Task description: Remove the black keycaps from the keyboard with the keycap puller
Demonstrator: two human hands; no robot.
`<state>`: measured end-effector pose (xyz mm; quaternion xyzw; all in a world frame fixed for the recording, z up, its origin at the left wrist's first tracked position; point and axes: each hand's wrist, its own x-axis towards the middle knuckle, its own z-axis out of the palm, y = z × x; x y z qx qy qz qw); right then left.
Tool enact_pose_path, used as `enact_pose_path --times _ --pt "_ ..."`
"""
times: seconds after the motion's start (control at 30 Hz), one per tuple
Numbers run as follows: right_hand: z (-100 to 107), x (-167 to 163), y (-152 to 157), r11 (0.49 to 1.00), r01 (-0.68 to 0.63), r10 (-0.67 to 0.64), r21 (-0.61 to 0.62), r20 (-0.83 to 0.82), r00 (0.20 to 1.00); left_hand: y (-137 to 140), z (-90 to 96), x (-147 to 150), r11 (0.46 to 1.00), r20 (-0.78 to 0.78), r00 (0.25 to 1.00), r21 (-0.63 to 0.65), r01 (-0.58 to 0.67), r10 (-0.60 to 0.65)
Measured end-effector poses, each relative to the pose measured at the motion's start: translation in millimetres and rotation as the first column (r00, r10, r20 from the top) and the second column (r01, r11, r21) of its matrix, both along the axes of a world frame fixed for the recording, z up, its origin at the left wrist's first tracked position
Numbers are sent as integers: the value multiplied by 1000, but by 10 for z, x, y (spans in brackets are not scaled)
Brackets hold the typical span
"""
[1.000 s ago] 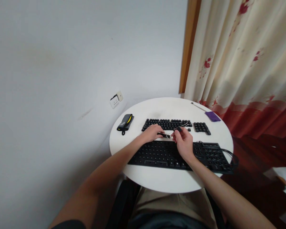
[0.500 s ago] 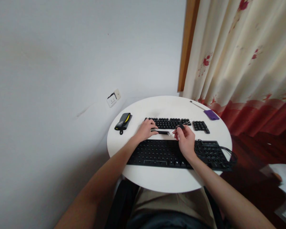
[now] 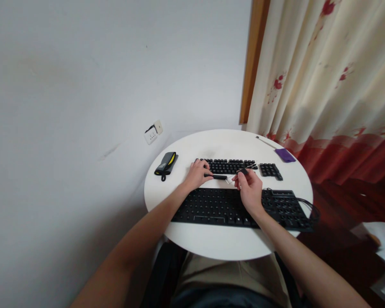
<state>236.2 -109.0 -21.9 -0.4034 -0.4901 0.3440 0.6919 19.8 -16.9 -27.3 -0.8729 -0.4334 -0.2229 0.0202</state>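
Note:
Between the thumb and fingers of my left hand (image 3: 196, 174) is the left end of a space bar keycap (image 3: 220, 176), a long black strip lying level above the keyboard. My right hand (image 3: 251, 189) is closed around a wire keycap puller (image 3: 243, 171) with a black grip. One wire end of the puller is at the right end of the space bar; whether it hooks it I cannot tell. The black keyboard (image 3: 208, 207) lies below both hands, many of its key positions bare. Beyond them, loose black keycaps (image 3: 224, 166) are laid out in rows.
A separate block of keycaps (image 3: 270, 170) sits to the right. On the round white table (image 3: 224, 244) are a grey and yellow pouch (image 3: 165, 164) at left and a purple cloth (image 3: 285, 155) with a thin rod at right. A black cable (image 3: 312, 208) loops off the keyboard's right end.
Both hands stay nearly in place. The space bar has turned slightly in my left fingers, and the puller's far wires show more clearly above my right hand.

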Motion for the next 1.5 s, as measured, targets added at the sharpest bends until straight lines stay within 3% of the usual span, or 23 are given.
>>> enact_pose_path --times 0.9,1.03,1.13,1.2,1.3,1.4,1.5 --pt "-38 10 15 1000 -27 27 1 -5 1000 38 -57 56 998 44 999 48 -26 23" --pt "-37 13 25 1000 -26 26 4 -21 999 30 92 -51 981 239 963 118 -153 121" --pt "-29 10 30 1000 -26 25 -4 -45 999 9 251 -228 926 458 860 173 -335 226" --pt "-25 8 32 1000 -27 27 -7 -50 998 -5 305 -327 899 515 820 193 -394 250" --pt "-25 6 29 1000 -30 30 -3 -47 998 -23 270 -344 914 436 866 195 -357 246" --pt "-27 6 29 1000 -26 26 -4 -40 999 -34 165 -213 965 225 956 137 -223 189" --pt "-27 7 34 1000 -20 20 -11 -38 999 -28 84 -71 992 49 994 76 -98 94"
